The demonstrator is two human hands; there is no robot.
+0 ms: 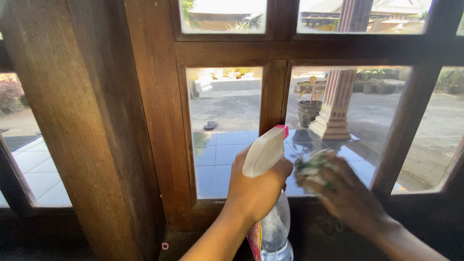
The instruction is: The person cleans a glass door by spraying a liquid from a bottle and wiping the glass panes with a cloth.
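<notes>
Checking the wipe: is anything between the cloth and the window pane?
Nothing visible. The right hand presses the crumpled cloth straight onto the glass pane; the spray bottle in the left hand sits beside it.

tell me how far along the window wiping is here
Done: nothing I can confirm; no wiped or wet patch shows clearly on the glass. In hand: the left hand grips a spray bottle aimed at the wooden window frame, while the right hand presses a crumpled cloth against the lower pane. Left: the other panes show no hand or cloth.
</notes>
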